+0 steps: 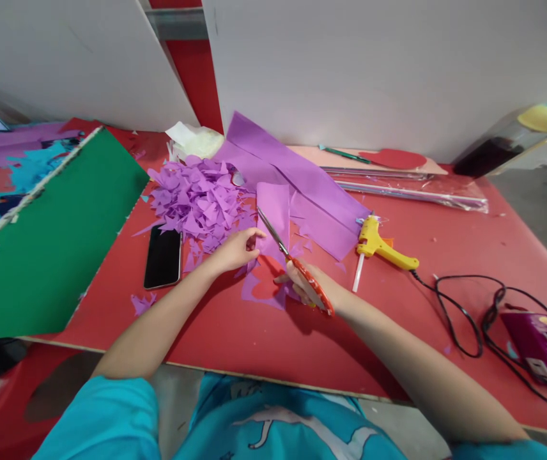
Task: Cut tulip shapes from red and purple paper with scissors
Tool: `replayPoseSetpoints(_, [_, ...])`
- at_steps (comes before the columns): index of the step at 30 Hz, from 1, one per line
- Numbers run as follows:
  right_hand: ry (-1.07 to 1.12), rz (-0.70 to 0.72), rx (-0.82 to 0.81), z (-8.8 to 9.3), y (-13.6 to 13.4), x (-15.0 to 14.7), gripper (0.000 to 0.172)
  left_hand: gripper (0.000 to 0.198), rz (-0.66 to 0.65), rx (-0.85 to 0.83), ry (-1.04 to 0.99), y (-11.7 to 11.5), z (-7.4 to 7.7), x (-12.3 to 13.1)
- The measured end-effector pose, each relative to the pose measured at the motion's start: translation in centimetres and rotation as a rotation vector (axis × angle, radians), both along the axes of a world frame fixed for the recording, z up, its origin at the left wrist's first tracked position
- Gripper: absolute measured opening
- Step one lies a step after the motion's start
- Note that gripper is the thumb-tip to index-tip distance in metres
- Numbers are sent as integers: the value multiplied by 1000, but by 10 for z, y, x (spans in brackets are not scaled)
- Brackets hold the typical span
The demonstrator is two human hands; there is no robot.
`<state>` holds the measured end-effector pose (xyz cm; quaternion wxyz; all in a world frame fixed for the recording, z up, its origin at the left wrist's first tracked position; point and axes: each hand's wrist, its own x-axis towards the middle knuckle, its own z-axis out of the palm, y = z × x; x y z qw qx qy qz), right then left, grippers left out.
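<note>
My left hand [236, 249] pinches the lower edge of a purple paper piece [273, 211] and holds it upright above the red table [264, 338]. Red-handled scissors [297, 265] sit in my right hand [308, 287], fingers closed through the handles. The blades point up and to the left into the purple piece. Purple offcuts [259, 287] lie on the table under both hands.
A heap of purple scraps [197, 201] and a black phone [163, 257] lie to the left. A folded purple sheet [302, 185] sits behind. A yellow glue gun [381, 246] with black cord [465, 319] is right. A green board [48, 236] covers the left side.
</note>
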<state>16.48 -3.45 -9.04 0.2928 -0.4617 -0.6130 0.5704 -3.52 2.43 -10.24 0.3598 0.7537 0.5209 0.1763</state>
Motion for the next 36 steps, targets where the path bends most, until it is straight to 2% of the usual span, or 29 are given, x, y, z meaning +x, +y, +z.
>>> replayPoseSetpoints(3, [-44,37,-104,2,-1,0,44,43,-48,55,50,-6,0,1])
replayPoseSetpoints(6, [-97,18,-113,3,-3,-1,39,47,-50,164,83,-13,-3,6])
replayPoseSetpoints(9, [-210,16,-87,4,-6,-2,32,47,11,182,73,-18,-6,14])
replayPoseSetpoints(13, [-330,6,-49,4,-9,-4,26,35,94,195,40,-21,-6,19])
replayPoseSetpoints(17, [-343,40,-37,9,-11,-6,25,30,159,198,-15,-21,-6,19])
replayPoseSetpoints(21, [-376,34,-45,16,-12,-7,25,35,214,59,-151,-21,-6,15])
replayPoseSetpoints(23, [-382,28,-47,17,-12,-7,25,34,178,13,-186,-21,-4,13])
replayPoseSetpoints(27, [-390,14,-36,14,-11,-8,27,12,-58,29,-160,-21,0,10])
replayPoseSetpoints(29, [-378,11,-30,12,-11,-8,27,10,-131,3,-141,-21,0,10])
replayPoseSetpoints(33, [-334,-38,-24,6,-10,-7,28,21,-129,25,-93,-21,0,11])
replayPoseSetpoints(36, [-248,-63,-105,2,-10,-4,32,26,-117,42,-68,-20,3,11])
